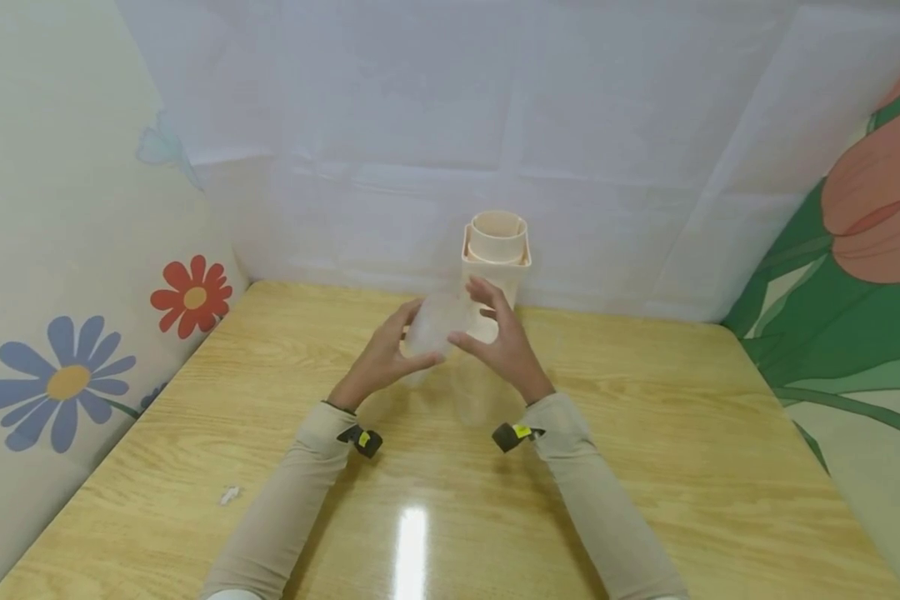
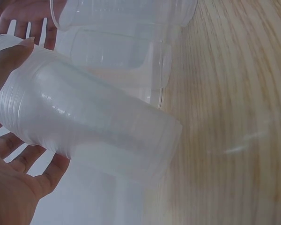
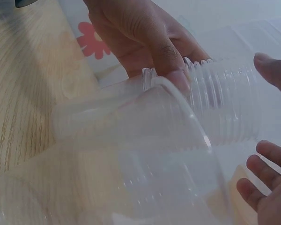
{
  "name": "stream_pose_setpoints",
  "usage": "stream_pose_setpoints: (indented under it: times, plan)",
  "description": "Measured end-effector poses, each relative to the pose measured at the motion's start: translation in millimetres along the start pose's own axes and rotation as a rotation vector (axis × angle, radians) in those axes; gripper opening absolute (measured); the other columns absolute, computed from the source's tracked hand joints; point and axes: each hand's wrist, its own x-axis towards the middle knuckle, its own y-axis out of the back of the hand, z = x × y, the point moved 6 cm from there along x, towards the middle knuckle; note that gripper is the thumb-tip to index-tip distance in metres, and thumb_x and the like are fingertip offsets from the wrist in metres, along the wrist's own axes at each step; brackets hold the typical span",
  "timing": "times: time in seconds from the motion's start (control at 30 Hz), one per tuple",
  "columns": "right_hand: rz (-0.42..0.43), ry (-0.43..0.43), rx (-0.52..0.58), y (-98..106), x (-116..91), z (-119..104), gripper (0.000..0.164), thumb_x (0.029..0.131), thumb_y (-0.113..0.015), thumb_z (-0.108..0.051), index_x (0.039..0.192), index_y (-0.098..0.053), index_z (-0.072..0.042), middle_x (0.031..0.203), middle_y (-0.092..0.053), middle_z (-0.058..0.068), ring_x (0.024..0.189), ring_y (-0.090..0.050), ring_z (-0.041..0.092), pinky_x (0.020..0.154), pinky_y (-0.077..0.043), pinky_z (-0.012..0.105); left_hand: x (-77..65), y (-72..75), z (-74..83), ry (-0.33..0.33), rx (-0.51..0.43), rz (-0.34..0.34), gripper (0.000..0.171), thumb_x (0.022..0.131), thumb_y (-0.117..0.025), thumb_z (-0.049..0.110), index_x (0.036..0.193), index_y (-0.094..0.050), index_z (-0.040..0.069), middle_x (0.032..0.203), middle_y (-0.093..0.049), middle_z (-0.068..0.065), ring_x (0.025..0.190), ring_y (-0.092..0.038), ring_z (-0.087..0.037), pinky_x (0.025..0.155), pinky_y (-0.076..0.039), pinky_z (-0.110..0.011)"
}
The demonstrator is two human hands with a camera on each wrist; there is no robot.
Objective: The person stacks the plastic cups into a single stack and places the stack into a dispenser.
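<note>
My left hand [image 1: 386,354] grips a nested stack of clear plastic cups [image 2: 93,112] near its ridged rims, thumb on one side and fingers on the other. The stack is tilted, its closed end close over the wooden table. Opposite it, my right hand [image 1: 502,342] has its thumb and fingers spread apart beside the rims, holding nothing. In the right wrist view, the right fingers [image 3: 267,171] are apart from the stack. A separate clear cup [image 3: 145,150] is large in the foreground of that view. Other clear cups [image 2: 122,51] are beside the stack in the left wrist view.
Behind the hands, a cream square container [image 1: 487,271] with a round cylinder [image 1: 497,237] in its top stands near the white cloth backdrop [image 1: 420,100]. A small white scrap [image 1: 229,495] lies at the left on the wooden table [image 1: 645,467]. Flower-printed panels flank both sides.
</note>
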Motion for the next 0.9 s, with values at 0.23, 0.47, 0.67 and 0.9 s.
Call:
stream_pose_setpoints:
  times: [0.23, 0.47, 0.67, 0.9]
  plan:
    - [0.002, 0.019, -0.006, 3.3, -3.1, 1.8, 0.080, 0.083, -0.075, 0.009, 0.149, -0.031, 0.009, 0.144, -0.042, 0.035, 0.132, -0.041, 0.050, 0.106, -0.037, 0.062, -0.8, -1.4, 0.2, -0.004, -0.005, -0.004, 0.085, 0.084, -0.083, 0.018, 0.152, -0.035, 0.004, 0.143, -0.051, -0.017, 0.122, -0.054, -0.031, 0.093, -0.053, -0.050]
    - [0.012, 0.014, -0.035, 10.9, -4.1, 2.5, 0.080, 0.084, -0.076, 0.005, 0.151, -0.031, 0.006, 0.145, -0.043, 0.032, 0.133, -0.042, 0.046, 0.107, -0.037, 0.060, 0.2, -0.5, -0.5, 0.002, -0.018, 0.000, 0.085, 0.083, -0.084, 0.020, 0.152, -0.037, 0.004, 0.143, -0.050, -0.018, 0.123, -0.054, -0.032, 0.093, -0.053, -0.051]
    - [0.012, 0.012, -0.040, 15.7, -4.6, 2.1, 0.080, 0.084, -0.075, 0.007, 0.150, -0.030, 0.008, 0.145, -0.041, 0.035, 0.133, -0.040, 0.050, 0.107, -0.036, 0.063, 0.6, -1.2, -2.4, 0.013, -0.010, -0.006, 0.086, 0.083, -0.084, 0.019, 0.152, -0.036, 0.003, 0.143, -0.050, -0.017, 0.123, -0.053, -0.031, 0.093, -0.053, -0.049]
    - [0.020, -0.008, -0.070, 20.6, -6.1, 1.6, 0.081, 0.084, -0.076, 0.005, 0.150, -0.030, 0.008, 0.146, -0.042, 0.033, 0.133, -0.042, 0.047, 0.108, -0.038, 0.058, 0.3, -0.3, 11.7, 0.055, -0.012, -0.005, 0.084, 0.082, -0.083, 0.007, 0.149, -0.036, -0.006, 0.142, -0.049, -0.026, 0.123, -0.052, -0.040, 0.094, -0.051, -0.054]
